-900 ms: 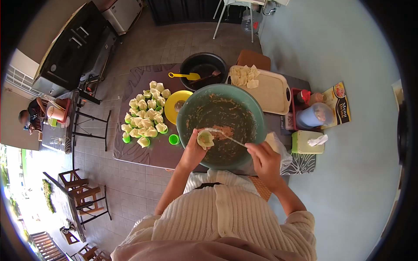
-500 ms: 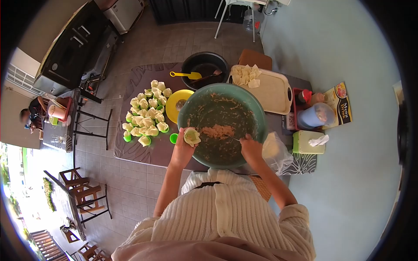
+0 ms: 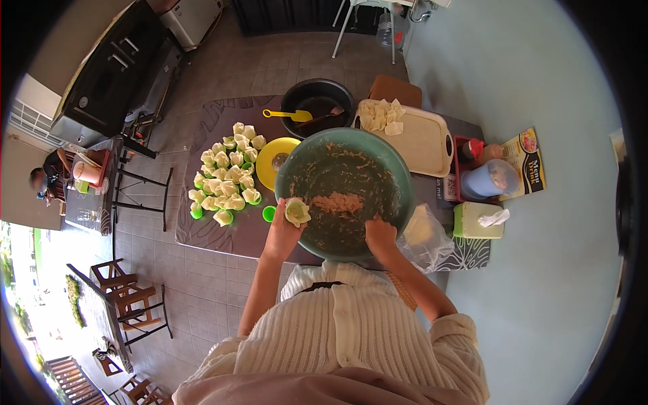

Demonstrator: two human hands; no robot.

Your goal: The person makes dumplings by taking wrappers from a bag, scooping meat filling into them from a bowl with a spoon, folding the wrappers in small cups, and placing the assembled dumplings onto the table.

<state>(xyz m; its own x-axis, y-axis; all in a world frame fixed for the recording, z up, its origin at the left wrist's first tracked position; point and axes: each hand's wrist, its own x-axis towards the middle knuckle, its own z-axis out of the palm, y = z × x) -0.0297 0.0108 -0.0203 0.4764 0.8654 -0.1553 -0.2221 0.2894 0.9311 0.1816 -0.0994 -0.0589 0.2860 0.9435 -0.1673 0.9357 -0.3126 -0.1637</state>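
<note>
My left hand (image 3: 280,233) is closed around a small cup lined with a pale dumpling wrapper (image 3: 297,212), its open top facing up at the left rim of a large green basin (image 3: 399,169). Pinkish minced filling (image 3: 339,202) is heaped mid-basin, with smears around the walls. Over the basin's lower right side, my right hand (image 3: 382,237) is curled in a fist; the spoon seen in it a moment ago is now mostly hidden. Left of the basin stand many wrapper-lined green cups (image 3: 228,177) and a single bright green cup (image 3: 268,214).
Behind the basin are a yellow plate (image 3: 268,160) and a black bowl (image 3: 317,86) with a yellow scoop (image 3: 297,117). A tray (image 3: 425,145) bears loose wrappers (image 3: 382,117). A plastic bag (image 3: 426,236) and tissue box (image 3: 478,221) sit at right, near the wall.
My right hand has moved slightly down and left, turning so that the spoon handle no longer shows. My left hand keeps the lined cup in the same place.
</note>
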